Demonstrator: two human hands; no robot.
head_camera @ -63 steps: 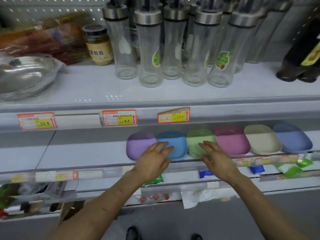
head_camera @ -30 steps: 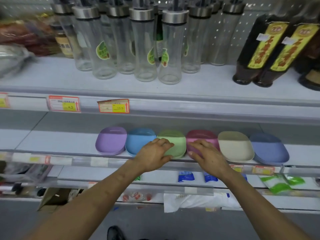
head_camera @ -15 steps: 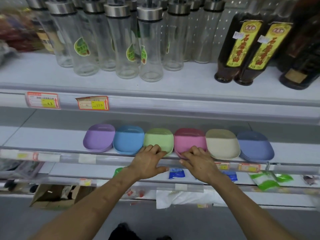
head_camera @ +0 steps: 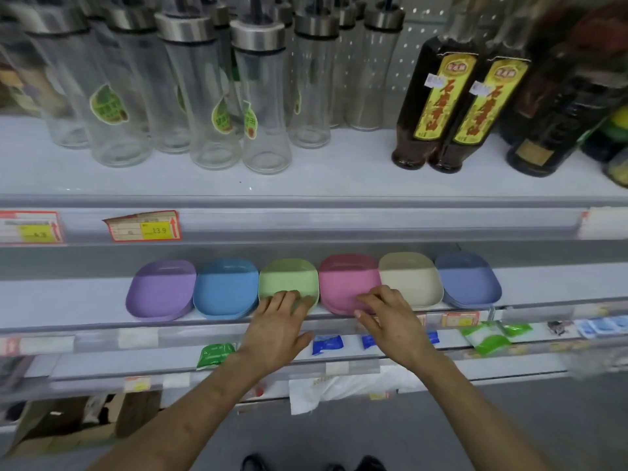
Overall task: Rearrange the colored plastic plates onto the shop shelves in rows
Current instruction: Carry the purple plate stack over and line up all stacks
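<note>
Head view, hands (head_camera: 277, 329) (head_camera: 390, 321) shifted onto green plate (head_camera: 289, 278), pink plate (head_camera: 345, 282)

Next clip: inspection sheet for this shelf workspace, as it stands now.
Surface: white middle shelf.
Job's things: one row: purple plate, blue plate, green plate, pink plate, cream plate, slate-blue plate.
Clutter: nothing seen.
Hands: left hand rests fingers on green plate; right hand touches pink plate's rim, grip unclear.
Cables: nothing seen.
Surroundings: glass bottles, dark sauce bottles above; packets below.
</note>
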